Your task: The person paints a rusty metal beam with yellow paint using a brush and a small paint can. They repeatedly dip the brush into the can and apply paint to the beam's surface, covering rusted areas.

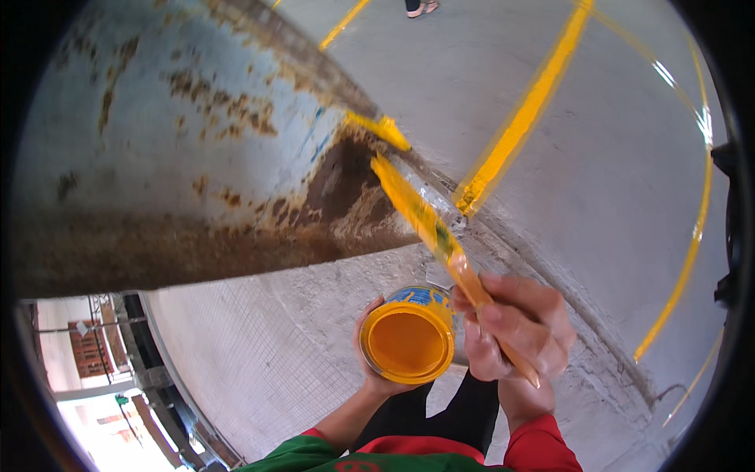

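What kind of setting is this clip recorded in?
Probably an outdoor paved yard or parking area under repainting. Yellow lines cross the grey concrete floor, beside a rusty pale-blue metal surface. The left hand holds an open can of yellow paint; the right hand holds a paint-coated brush.

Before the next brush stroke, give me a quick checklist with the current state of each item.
1. Right hand grips the brush handle: ok, fingers wrapped around it.
2. Left hand supports the paint can: ok, cupped from below and behind.
3. Can level, paint inside: ok, open top faces up, yellow paint near the rim, no spill seen.
4. Bristles loaded: ok, brush coated in yellow.
5. Brush tip at the rusty pipe: ok, tip by the brown patch, under a yellow streak.
6. Drips on the floor below: cannot tell.
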`<state>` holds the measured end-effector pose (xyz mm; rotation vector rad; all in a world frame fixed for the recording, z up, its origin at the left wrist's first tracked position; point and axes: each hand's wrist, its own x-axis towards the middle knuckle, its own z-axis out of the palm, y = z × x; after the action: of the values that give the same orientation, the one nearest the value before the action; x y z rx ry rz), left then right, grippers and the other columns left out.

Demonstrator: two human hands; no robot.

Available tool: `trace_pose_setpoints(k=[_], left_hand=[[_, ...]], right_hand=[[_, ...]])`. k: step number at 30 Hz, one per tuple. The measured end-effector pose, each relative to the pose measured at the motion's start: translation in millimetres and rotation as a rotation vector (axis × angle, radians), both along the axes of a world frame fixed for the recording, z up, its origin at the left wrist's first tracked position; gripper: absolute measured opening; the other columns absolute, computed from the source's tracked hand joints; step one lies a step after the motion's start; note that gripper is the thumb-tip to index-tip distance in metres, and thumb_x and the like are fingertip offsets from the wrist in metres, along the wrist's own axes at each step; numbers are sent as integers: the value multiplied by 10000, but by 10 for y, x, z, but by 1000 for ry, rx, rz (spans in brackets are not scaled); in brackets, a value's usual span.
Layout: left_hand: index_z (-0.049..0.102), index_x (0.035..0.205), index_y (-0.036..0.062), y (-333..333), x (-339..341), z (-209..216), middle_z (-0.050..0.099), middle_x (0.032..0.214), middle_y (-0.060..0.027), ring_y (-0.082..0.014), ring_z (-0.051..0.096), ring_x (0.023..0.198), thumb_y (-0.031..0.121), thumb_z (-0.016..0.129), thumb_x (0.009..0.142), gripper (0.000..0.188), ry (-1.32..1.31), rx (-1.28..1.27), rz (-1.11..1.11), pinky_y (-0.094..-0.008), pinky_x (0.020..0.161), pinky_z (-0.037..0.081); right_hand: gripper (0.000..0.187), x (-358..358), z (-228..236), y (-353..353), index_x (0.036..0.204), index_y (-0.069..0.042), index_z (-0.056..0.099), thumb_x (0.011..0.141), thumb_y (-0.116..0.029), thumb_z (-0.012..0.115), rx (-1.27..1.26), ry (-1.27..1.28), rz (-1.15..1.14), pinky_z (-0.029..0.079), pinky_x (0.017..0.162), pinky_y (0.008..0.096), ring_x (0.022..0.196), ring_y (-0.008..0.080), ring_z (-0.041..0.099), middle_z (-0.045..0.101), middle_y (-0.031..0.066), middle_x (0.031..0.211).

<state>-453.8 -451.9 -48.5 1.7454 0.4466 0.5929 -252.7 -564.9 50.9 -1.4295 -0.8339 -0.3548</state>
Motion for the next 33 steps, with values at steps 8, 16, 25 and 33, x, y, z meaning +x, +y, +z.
trace_pose_setpoints(k=[8, 16, 25, 33], left_hand=[[166, 1520, 63, 247, -341, -11, 313, 1533, -177, -321, 398, 1403, 365, 1019, 504, 1361, -21, 160, -118, -478, 1175, 328], [162, 1520, 64, 232, -431, -28, 310, 1534, -185, -334, 378, 1414, 377, 1016, 516, 1355, -11, 169, -119, -490, 1184, 314], [169, 1516, 56, 248, -502, -9, 331, 1514, -181, -320, 391, 1400, 404, 1012, 522, 1349, 5, 161, -101, -478, 1178, 326], [142, 1526, 48, 185, -480, -59, 328, 1516, -188, -327, 387, 1407, 421, 1000, 546, 1355, -46, 34, -114, -483, 1187, 307]], right_hand=[[117, -119, -16, 451, 1003, 32, 647, 918, -30, 696, 40, -171, -207, 648, 650, 342, 764, 295, 759, 666, 260, 1014], [170, -147, -19, 512, 996, 15, 670, 844, 27, 745, 12, -252, -288, 629, 638, 309, 754, 274, 751, 684, 228, 1042], [280, -110, 246, 185, 1031, -54, 656, 804, 71, 762, -303, -530, -81, 616, 591, 315, 790, 296, 741, 675, 195, 1093], [222, -132, 53, 387, 1059, 11, 548, 897, 55, 694, -165, -379, -223, 656, 720, 333, 875, 311, 756, 625, 264, 1106]])
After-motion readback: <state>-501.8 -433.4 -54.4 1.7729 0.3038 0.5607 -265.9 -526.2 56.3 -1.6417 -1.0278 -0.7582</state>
